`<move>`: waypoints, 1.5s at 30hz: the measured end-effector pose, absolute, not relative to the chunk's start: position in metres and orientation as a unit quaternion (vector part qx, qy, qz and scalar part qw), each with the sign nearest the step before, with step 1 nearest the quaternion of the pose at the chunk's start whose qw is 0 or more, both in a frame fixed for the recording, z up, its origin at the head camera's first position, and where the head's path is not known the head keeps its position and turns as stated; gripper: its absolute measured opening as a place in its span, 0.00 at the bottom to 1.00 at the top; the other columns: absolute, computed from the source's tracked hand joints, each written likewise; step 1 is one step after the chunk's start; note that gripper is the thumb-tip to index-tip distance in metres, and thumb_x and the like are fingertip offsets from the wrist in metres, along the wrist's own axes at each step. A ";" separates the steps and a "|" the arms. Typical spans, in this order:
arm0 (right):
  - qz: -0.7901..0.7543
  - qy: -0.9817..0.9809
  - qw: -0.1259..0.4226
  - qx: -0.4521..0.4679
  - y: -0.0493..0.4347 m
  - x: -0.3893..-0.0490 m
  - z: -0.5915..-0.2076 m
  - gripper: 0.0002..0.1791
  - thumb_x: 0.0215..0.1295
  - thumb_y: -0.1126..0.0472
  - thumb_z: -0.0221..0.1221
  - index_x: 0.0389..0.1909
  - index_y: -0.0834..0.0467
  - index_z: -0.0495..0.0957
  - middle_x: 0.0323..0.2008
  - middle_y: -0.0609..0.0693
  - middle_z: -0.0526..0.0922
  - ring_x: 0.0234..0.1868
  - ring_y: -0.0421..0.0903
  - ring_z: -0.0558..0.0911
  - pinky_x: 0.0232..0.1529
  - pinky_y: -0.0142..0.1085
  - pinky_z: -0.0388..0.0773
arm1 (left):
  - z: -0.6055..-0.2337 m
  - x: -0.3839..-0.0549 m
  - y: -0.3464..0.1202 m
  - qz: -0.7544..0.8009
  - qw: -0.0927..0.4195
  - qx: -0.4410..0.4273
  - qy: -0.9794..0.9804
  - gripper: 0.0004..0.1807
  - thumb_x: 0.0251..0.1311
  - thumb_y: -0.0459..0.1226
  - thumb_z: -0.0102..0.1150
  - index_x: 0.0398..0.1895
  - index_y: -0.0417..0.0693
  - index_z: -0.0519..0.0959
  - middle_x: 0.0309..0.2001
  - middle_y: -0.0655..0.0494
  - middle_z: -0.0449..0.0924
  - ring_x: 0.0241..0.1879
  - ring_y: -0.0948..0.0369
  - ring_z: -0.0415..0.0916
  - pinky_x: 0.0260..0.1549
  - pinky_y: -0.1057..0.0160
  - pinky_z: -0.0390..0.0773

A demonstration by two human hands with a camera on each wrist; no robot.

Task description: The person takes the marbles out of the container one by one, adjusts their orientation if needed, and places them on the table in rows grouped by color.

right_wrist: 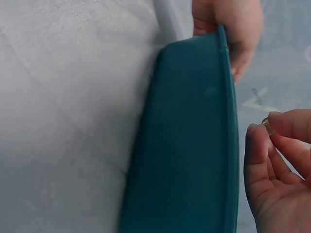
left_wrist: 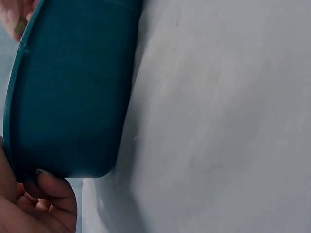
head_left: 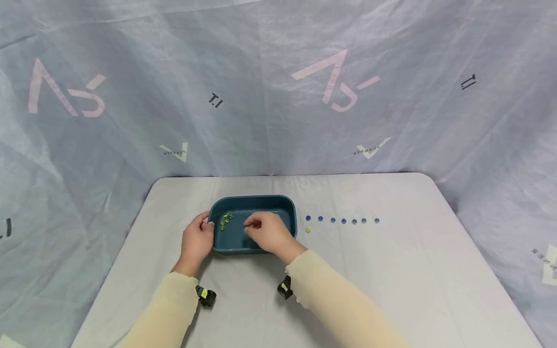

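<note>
My left hand (head_left: 197, 240) grips the left end of a dark teal tray (head_left: 254, 251), its thumb at the rim. The left wrist view shows its curled fingers (left_wrist: 56, 194) against the tray's corner. Over the inside of the tray, my right hand (head_left: 267, 232) pinches a small yellow-green glass bead (right_wrist: 267, 124) between thumb and fingertips. Several green beads (head_left: 225, 221) lie loose on the tray floor, toward the left side.
Right of the tray, several blue beads (head_left: 344, 221) form a row on the white-covered table (head_left: 348, 270). One yellow-green bead (head_left: 308, 229) sits just below the row's left end. A grey cloth (head_left: 270, 121) hangs behind the table.
</note>
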State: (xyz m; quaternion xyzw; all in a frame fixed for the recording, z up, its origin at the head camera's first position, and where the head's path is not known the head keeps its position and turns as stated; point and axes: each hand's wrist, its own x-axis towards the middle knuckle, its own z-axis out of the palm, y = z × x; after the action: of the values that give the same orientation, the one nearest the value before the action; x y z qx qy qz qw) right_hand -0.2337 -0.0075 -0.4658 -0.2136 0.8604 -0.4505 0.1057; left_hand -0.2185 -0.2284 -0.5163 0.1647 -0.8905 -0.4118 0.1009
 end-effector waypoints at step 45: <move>-0.551 0.834 0.017 -0.013 0.161 -0.238 -0.493 0.11 0.59 0.57 0.63 0.41 0.58 0.81 0.33 0.50 0.82 0.32 0.48 0.82 0.38 0.51 0.76 | -0.516 -0.217 -0.226 -0.409 0.116 0.165 -0.890 0.19 0.67 0.39 0.48 0.59 0.48 0.73 0.25 0.53 0.65 0.22 0.56 0.63 0.23 0.59 0.63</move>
State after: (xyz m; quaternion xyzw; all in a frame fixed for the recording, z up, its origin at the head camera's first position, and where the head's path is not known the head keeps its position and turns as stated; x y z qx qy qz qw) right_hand -0.2383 0.1610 -0.4929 -0.0132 0.8343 -0.5508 0.0171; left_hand -0.2166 -0.2263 -0.5159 0.1654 -0.8897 -0.4093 0.1160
